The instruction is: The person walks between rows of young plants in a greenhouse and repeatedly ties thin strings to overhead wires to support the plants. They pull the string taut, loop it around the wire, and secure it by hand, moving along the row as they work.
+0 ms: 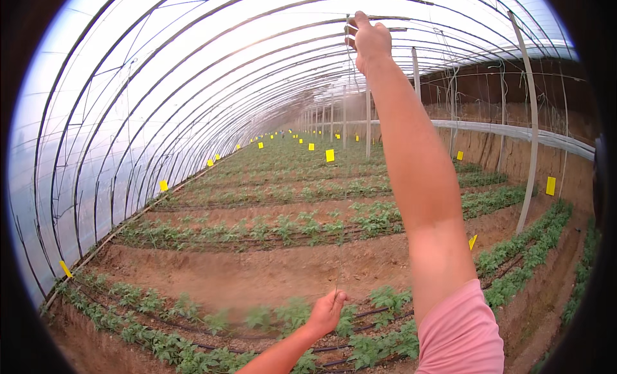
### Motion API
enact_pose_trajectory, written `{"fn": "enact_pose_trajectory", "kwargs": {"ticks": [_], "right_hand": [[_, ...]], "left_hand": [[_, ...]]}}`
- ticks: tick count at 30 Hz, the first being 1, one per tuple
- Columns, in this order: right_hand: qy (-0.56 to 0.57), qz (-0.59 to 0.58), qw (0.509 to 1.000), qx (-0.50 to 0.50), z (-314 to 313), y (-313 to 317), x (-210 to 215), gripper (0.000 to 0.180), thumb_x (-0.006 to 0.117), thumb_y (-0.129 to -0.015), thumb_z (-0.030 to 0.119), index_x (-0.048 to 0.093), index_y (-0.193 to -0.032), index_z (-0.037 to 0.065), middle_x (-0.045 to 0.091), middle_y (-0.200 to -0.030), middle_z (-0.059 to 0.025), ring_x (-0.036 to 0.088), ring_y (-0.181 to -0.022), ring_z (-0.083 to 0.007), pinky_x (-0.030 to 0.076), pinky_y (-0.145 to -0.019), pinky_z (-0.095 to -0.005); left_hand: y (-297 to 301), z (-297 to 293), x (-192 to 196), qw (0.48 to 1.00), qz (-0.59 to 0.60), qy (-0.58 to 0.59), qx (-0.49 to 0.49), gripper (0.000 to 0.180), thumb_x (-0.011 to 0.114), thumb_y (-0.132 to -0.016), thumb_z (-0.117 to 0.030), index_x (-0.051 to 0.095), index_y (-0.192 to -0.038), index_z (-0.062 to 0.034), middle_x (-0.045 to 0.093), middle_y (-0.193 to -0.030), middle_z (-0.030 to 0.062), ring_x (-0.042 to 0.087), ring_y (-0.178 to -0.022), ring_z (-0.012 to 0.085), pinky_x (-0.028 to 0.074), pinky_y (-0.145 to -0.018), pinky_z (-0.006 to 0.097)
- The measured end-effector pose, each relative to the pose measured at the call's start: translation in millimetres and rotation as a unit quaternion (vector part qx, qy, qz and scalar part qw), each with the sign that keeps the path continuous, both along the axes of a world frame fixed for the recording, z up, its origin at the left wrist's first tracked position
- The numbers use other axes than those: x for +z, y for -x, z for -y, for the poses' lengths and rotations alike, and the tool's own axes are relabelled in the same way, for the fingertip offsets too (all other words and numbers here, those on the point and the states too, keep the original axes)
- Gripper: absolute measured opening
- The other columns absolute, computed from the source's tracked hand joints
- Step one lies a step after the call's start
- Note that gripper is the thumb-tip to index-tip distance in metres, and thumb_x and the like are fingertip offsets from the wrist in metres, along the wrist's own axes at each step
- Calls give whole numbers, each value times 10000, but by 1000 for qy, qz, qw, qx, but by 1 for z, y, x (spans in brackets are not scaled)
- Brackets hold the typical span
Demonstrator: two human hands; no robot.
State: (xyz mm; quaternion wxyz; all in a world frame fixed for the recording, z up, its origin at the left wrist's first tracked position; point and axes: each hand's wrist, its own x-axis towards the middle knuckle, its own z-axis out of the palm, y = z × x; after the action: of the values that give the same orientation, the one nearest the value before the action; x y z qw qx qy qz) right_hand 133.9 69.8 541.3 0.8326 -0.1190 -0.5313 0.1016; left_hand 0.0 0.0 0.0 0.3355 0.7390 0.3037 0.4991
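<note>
Pink sleeve (459,335) nearest the lens, right hand (369,40) raised to the overhead wire (385,18), grip pinched together on the top of a thin string (350,65). Left hand (326,311) low, grip closed on the string's lower end above the seedlings (283,313). String looks light, limp, easily snapped; best held by its ends. Bare soil beds (257,271), yellow cards (330,155), arched plastic greenhouse roof (193,65).
</note>
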Motion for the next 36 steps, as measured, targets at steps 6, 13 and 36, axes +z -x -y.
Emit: {"fn": "enact_pose_trajectory", "kwargs": {"ticks": [6,13,36], "right_hand": [[-21,-163,969,183,-13,56,29,147,625,-929,49,511,-1012,4,695,-887,-139,636,-678,-148,383,-459,-321],[-4,-62,982,179,-23,141,29,415,654,-916,68,460,-1264,-50,683,-1022,-175,671,-725,-194,515,-632,-293],[62,147,953,258,-27,132,-152,176,508,-1000,115,517,-846,30,528,-689,-49,428,-488,-98,325,-422,-269]], "left_hand": [[79,-8,16,999,-6,43,9,350,460,-1063,-332,629,-1037,-27,624,-748,94,591,-696,209,486,-667,355],[124,-18,8,999,7,3,46,355,457,-1064,-343,624,-1039,-31,559,-691,62,542,-612,177,459,-603,346],[118,-28,-18,993,73,82,49,342,457,-1046,-322,586,-973,-14,566,-745,99,528,-705,163,454,-662,360]]}}
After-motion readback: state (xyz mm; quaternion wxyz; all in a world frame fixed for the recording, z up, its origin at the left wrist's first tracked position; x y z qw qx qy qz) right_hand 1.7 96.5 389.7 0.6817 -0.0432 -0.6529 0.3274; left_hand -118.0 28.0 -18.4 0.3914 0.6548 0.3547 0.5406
